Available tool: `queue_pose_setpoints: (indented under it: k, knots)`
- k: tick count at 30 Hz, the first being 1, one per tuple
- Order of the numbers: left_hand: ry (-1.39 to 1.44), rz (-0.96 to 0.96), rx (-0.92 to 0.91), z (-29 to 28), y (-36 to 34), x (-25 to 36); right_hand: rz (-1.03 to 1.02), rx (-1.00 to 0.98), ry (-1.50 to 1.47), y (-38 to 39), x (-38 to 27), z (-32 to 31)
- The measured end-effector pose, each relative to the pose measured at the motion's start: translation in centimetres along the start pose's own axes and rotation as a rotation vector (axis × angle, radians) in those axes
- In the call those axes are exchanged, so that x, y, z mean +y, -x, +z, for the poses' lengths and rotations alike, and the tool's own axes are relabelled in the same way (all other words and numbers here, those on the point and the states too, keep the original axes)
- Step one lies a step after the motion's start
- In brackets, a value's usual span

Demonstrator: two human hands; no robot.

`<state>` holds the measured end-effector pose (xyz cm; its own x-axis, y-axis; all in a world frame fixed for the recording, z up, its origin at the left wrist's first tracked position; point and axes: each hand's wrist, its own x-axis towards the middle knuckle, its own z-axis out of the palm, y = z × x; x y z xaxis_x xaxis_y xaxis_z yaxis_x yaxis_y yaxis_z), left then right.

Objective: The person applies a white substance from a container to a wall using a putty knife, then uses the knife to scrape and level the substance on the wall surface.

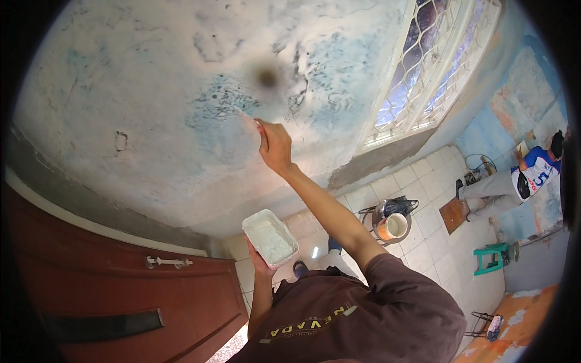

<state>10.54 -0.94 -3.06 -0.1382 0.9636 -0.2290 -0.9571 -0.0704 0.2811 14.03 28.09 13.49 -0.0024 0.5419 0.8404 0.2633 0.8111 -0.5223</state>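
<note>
Patchy wall (169, 127); right hand (277, 147) grips tool (246, 115), left hand (258, 260) tub (284, 258).

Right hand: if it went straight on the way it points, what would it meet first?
Most likely the patchy blue-and-white wall, with the thin tool in the right hand leading. Depth is unclear: its tip may be touching there now.

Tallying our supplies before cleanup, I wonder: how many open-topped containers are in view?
2: a rectangular tub in the person's left hand, and an orange-and-white bucket to the right of their right arm. Others may be hidden.
</note>
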Motion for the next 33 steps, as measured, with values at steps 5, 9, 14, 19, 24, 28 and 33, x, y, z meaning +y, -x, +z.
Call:
queue_pose_setpoints:
  k: [5, 9, 14, 19, 24, 28, 33]
  knots:
    - [0.004, -0.019, -0.034, 0.6, 0.3, 0.0, 0.481, 0.154, -0.300, 1.3, 3.6, -4.1]
    - [0.013, -0.078, -0.058, 0.3, -0.4, 0.0, 0.472, 0.469, 0.016, -4.4, 11.3, -13.0]
    - [-0.037, -0.049, -0.080, 2.0, -1.2, 0.0, 0.541, 0.661, 0.148, -12.8, 16.7, -18.8]
    - [-0.093, 0.014, -0.048, -0.5, -2.2, 0.3, 0.562, 0.678, 0.239, -17.2, 13.8, -16.7]
    - [-0.064, 0.075, 0.003, -1.0, -1.6, 0.9, 0.227, 0.605, 0.244, -19.6, 3.5, -10.4]
    - [-0.025, 0.070, 0.001, -1.3, -0.8, 1.0, -0.101, 0.516, 0.291, -17.6, -1.3, -4.8]
    - [0.023, 0.094, 0.002, -1.9, -0.6, 1.1, -0.373, 0.151, 0.265, -10.8, -5.4, 0.7]
